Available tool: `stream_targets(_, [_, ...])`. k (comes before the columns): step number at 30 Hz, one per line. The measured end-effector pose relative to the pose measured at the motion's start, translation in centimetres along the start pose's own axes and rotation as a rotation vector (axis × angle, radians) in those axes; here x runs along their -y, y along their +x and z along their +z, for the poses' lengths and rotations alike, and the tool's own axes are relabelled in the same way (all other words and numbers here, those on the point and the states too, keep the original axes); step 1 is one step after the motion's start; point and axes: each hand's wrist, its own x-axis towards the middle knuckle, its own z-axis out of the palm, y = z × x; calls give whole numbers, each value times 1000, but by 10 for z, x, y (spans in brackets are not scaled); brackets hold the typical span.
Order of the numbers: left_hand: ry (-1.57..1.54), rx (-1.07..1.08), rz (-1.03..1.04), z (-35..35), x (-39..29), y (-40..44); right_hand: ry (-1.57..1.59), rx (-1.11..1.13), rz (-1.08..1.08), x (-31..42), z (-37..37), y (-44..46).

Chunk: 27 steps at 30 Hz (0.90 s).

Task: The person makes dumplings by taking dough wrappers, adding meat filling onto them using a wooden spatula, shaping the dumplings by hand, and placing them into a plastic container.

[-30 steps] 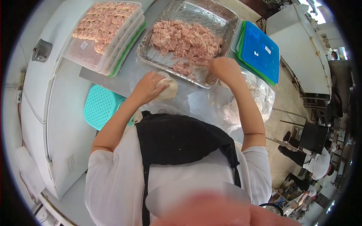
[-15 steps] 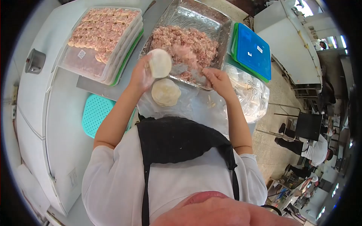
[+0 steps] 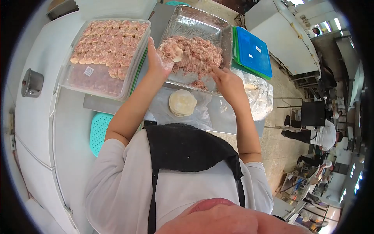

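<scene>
Wrapper (image 3: 175,53) with meat on it is held by the left hand (image 3: 159,64) at the tray's (image 3: 194,23) left edge; right hand's (image 3: 230,84) grip, unclear. Filling seems underway, calling for a steady left palm.

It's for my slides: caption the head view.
Left hand holds a meat-topped dough round at a metal tray of minced meat.

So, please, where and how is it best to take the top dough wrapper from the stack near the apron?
I would pinch the top wrapper lightly at its near rim, coming from the black apron's side: it looks thin, round and flat, and the metal tray stands close beyond its far edge.
</scene>
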Motion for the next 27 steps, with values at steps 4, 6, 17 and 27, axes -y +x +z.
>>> stream_targets(4, [38, 3, -93, 41, -5, -34, 53, -122, -25, 0, 4, 9])
stream_targets(6, [102, -10, -135, 29, -6, -21, -37, -38, -48, 5, -11, 10])
stream_targets(17, [317, 388, -102, 45, -9, -38, 503, -152, 20, -16, -42, 2])
stream_targets(27, [1586, 1047, 193, 81, -6, -28, 670, 149, -24, -66, -38, -11])
